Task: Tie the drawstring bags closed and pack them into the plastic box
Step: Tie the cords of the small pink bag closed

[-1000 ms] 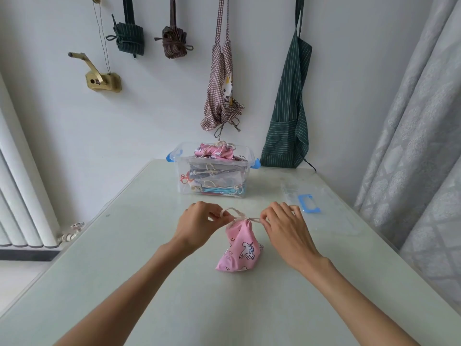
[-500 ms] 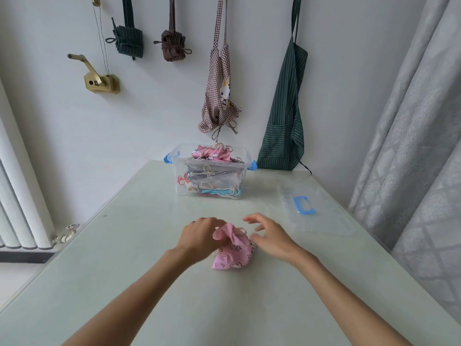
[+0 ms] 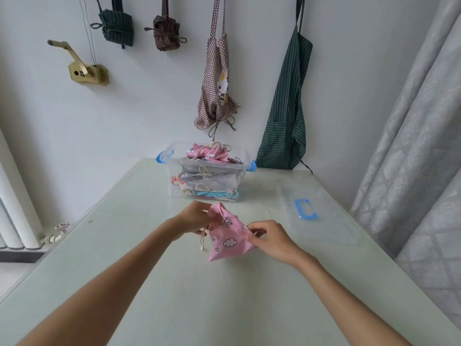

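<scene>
A pink drawstring bag with cloud and unicorn prints is held between both hands just above the table. My left hand grips its gathered top end. My right hand pinches the bag's right corner. A cream drawstring with a knotted end dangles from the bag's left side. Behind it stands the clear plastic box with blue latches, stacked with several tied bags, a pink one on top.
The box's clear lid with a blue handle lies on the table to the right. Aprons and bundled cloths hang on the wall behind. A curtain runs along the right edge, a radiator at the left.
The hands stopped pulling the cords apart and came together on the bag. The bag now lies turned sideways and lifted, with my left hand at its top and my right at its corner.
</scene>
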Available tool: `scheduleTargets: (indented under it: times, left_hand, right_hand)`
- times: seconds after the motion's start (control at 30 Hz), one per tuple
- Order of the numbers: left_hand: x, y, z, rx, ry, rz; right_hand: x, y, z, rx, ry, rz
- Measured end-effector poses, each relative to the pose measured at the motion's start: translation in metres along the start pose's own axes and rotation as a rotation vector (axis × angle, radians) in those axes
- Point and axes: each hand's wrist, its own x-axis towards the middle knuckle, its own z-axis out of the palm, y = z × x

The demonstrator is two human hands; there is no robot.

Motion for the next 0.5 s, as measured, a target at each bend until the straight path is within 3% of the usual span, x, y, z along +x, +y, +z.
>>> scheduleTargets:
  times: [0.17, 0.33, 0.43, 0.5]
  left_hand:
    - [0.035, 0.039, -0.039, -0.153, 0.042, 0.146]
    - [0.097, 0.088, -0.092, -0.346, 0.102, 0.276]
    - [0.138, 0.106, -0.115, -0.356, 0.172, 0.334]
    - [0.167, 0.107, -0.123, -0.246, 0.271, 0.335]
  right_hand:
    - [0.055, -0.023, -0.045, 0.075, 0.158, -0.124]
    - [0.147, -0.049, -0.09, -0.032, 0.482, -0.234]
    - [0.192, -0.057, -0.102, -0.094, 0.638, -0.242]
    - [0.215, -0.056, -0.102, -0.138, 0.642, -0.213]
